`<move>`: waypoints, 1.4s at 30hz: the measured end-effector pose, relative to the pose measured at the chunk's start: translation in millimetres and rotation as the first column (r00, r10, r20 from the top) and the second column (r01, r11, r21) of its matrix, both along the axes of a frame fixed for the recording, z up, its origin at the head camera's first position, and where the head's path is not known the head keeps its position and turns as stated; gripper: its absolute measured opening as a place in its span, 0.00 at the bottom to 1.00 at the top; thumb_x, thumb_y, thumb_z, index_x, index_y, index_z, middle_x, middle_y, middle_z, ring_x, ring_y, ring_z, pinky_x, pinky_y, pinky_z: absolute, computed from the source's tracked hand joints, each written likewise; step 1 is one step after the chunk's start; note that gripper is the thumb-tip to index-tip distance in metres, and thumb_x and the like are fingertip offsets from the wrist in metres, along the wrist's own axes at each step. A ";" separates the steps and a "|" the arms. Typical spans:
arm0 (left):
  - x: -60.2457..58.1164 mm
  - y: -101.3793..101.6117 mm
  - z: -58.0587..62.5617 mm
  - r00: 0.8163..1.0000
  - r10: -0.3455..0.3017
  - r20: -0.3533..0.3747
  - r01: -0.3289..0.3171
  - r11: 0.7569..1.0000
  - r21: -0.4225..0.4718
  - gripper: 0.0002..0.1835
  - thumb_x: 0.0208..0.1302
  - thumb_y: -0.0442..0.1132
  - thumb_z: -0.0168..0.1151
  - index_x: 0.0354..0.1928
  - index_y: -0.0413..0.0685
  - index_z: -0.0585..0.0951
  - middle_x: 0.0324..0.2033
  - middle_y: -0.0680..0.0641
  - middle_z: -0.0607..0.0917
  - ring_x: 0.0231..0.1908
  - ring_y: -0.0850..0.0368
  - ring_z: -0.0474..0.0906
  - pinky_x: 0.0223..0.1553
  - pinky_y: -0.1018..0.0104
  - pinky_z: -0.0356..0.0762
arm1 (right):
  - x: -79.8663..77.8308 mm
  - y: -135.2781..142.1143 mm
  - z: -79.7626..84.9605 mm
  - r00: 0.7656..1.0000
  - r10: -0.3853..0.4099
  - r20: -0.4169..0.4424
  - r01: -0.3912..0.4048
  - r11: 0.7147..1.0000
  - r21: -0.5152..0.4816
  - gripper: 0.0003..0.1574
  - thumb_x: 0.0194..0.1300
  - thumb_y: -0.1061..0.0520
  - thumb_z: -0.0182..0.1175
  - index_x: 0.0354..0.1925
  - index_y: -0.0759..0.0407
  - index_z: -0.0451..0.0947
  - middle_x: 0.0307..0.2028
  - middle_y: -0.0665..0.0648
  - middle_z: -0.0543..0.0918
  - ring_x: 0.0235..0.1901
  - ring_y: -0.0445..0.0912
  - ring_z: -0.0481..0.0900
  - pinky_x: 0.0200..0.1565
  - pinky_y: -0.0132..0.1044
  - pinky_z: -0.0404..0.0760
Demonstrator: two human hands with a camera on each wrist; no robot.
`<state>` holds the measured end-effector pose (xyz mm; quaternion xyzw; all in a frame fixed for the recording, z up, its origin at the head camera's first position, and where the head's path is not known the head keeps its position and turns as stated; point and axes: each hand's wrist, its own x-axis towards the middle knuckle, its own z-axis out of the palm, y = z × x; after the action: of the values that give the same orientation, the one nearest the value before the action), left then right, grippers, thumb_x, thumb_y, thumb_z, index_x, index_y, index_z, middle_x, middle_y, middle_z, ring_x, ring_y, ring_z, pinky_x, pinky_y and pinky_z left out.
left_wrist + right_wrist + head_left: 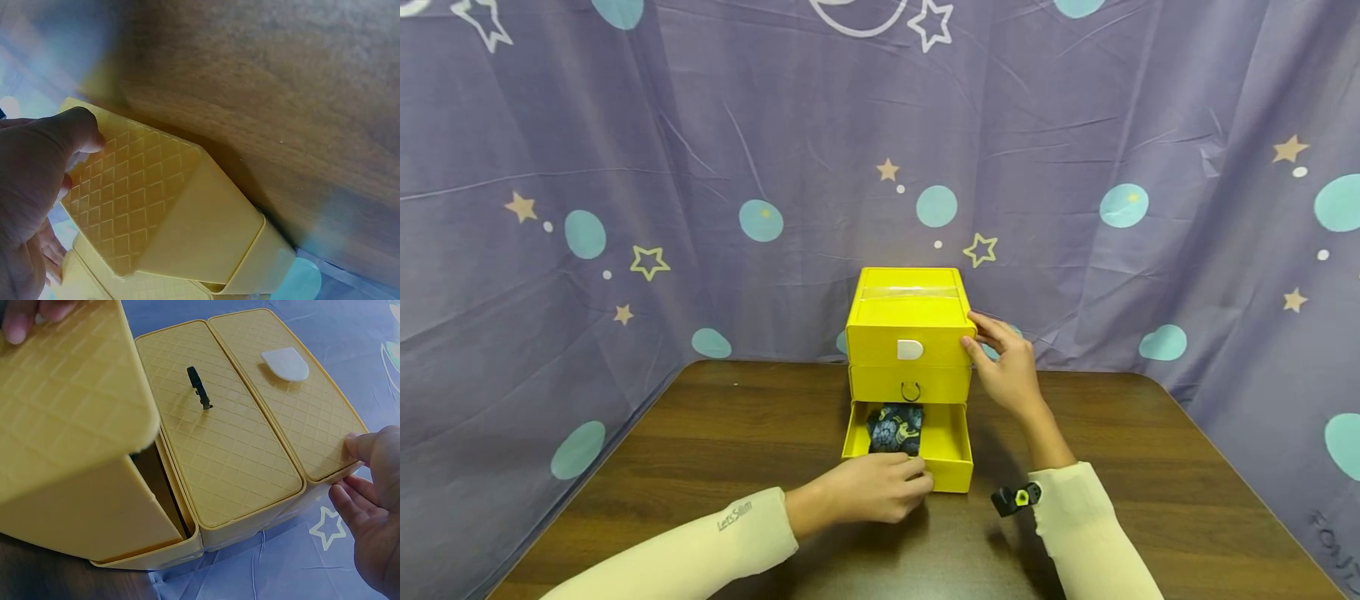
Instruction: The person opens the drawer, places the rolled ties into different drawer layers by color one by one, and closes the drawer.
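Note:
A yellow drawer unit (pixel 913 310) stands on the table with its bottom drawer (pixel 951 477) pulled out. Inside that drawer lies a dark patterned folded cloth (pixel 892 427), partly hidden by the front panel and my hand. My left hand (pixel 871 487) grips the drawer's front; in the left wrist view the thumb presses the quilted panel (pixel 134 194). With thumb on the front face and fingers along the side, my right hand (pixel 1011 371) holds the unit's upper right corner. The top drawer (pixel 281 394) and middle drawer (pixel 219 437) are closed.
The top drawer has a white rounded tab (pixel 910 349), the middle one a dark loop (pixel 911 391). Clear tape crosses the unit's top. A purple curtain (pixel 820 167) hangs behind the brown wooden table (pixel 737 442). A black strap piece (pixel 1015 498) sticks out from the right sleeve.

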<state>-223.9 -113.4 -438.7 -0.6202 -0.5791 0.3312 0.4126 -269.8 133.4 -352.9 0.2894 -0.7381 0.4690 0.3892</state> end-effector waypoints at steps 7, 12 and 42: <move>-5.8 3.3 1.2 1.000 0.011 0.000 -0.011 1.000 0.021 0.26 0.78 0.30 0.38 0.37 0.60 0.86 0.42 0.54 0.76 0.42 0.58 0.72 0.40 0.70 0.74 | 0.8 -0.8 0.9 1.000 0.005 -0.010 -0.005 1.000 0.001 0.25 0.64 0.75 0.65 0.59 0.80 0.76 0.54 0.76 0.81 0.49 0.66 0.84 0.50 0.55 0.83; -10.5 4.8 1.5 0.999 0.037 -0.002 -0.037 0.999 0.003 0.23 0.78 0.30 0.41 0.38 0.60 0.86 0.42 0.54 0.75 0.43 0.58 0.72 0.41 0.70 0.74 | 1.2 -1.1 0.9 1.000 0.012 0.010 -0.012 1.000 -0.009 0.25 0.65 0.74 0.64 0.60 0.80 0.75 0.55 0.76 0.80 0.49 0.66 0.84 0.51 0.56 0.83; -44.6 11.0 8.5 0.983 0.178 -0.043 -0.181 0.982 -0.056 0.10 0.77 0.38 0.57 0.43 0.61 0.86 0.42 0.55 0.74 0.43 0.57 0.71 0.38 0.71 0.71 | -30.7 12.1 -18.9 1.000 0.013 0.026 -0.013 1.000 -0.011 0.27 0.67 0.66 0.67 0.63 0.72 0.77 0.57 0.68 0.82 0.51 0.58 0.86 0.53 0.30 0.82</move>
<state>-268.6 -102.4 -430.3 -0.5711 -0.6147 0.3959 0.3732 -300.6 145.5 -371.8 0.2858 -0.7386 0.4794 0.3780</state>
